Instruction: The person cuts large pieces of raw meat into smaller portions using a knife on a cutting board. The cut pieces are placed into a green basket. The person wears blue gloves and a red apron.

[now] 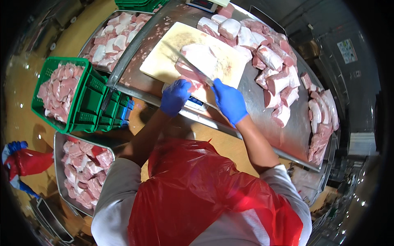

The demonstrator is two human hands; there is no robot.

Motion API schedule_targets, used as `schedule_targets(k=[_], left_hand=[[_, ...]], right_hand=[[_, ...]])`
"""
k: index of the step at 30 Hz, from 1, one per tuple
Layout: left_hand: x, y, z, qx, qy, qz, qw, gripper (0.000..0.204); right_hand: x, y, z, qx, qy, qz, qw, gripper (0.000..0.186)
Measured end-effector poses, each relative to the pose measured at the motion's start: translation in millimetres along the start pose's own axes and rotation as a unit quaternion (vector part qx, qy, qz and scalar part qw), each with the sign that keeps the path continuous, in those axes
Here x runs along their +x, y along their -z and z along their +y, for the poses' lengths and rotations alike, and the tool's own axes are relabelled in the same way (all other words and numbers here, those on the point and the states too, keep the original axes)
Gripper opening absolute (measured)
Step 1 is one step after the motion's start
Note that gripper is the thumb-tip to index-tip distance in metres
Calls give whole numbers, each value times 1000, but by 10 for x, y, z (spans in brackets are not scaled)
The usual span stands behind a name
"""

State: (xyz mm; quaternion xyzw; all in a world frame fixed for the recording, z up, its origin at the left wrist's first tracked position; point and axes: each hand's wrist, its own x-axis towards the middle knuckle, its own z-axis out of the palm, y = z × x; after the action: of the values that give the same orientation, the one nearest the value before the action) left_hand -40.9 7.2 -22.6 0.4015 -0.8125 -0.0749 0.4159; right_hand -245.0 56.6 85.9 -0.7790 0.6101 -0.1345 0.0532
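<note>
A slab of pork, white fat on top and pink on its near side, lies on the cream cutting board. My right hand, in a blue glove, is closed round the handle of a long knife. The blade runs up and to the left across the slab's near part and is slightly blurred. My left hand, gloved in blue too, has its fingers closed on the slab's near left edge. A flat scale with buttons shows just under the board's near edge, beside my left hand.
Pork chunks are heaped right of the board on the steel table, with longer strips at its right end. Meat fills a green crate and metal bins at left. Another person's red-covered arm shows far left.
</note>
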Motion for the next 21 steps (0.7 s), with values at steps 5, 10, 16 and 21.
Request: schedule_targets(k=[5,10,16,21], left_hand=[[-110,6,-65,8,55,-21,998,18],[-301,509,-170,-66,95,92,989,24],[-519,2694,-1272,319,141,376,859,13],[-1075,3925,-2606,439,337,-127,823,38]], right_hand=[[208,-124,58,-45,53,-77,995,25],[-347,392,578,-143,28,-188,971,23],[-1109,439,1178,7,-49,-34,998,19],[-992,-86,929,227,-169,119,952,33]])
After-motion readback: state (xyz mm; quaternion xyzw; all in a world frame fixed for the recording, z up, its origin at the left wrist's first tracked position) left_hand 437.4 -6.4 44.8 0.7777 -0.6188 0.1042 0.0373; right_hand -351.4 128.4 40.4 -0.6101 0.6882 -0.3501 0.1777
